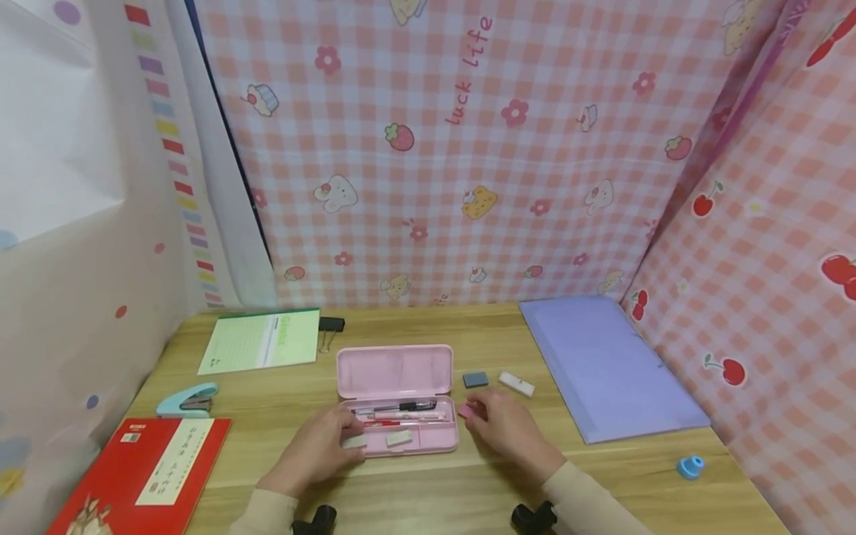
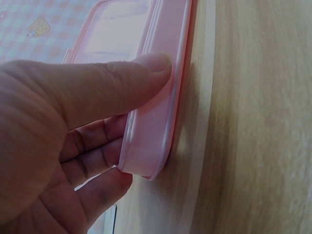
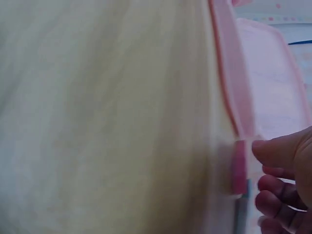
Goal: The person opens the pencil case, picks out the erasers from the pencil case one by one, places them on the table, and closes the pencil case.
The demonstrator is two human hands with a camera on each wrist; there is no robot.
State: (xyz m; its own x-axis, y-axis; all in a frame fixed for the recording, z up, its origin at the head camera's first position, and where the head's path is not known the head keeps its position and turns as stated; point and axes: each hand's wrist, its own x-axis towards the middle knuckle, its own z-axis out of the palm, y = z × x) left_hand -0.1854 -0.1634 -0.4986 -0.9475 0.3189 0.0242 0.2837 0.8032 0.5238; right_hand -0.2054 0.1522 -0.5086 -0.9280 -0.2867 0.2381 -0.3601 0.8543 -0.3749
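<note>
Open pink pencil case [image 1: 398,401] holds pens [image 1: 401,407] and two erasers [image 1: 399,438]

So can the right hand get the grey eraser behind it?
Probably yes. The right hand rests beside the open pencil case, and the grey eraser lies just beyond its fingers on bare table, with nothing between them.
</note>
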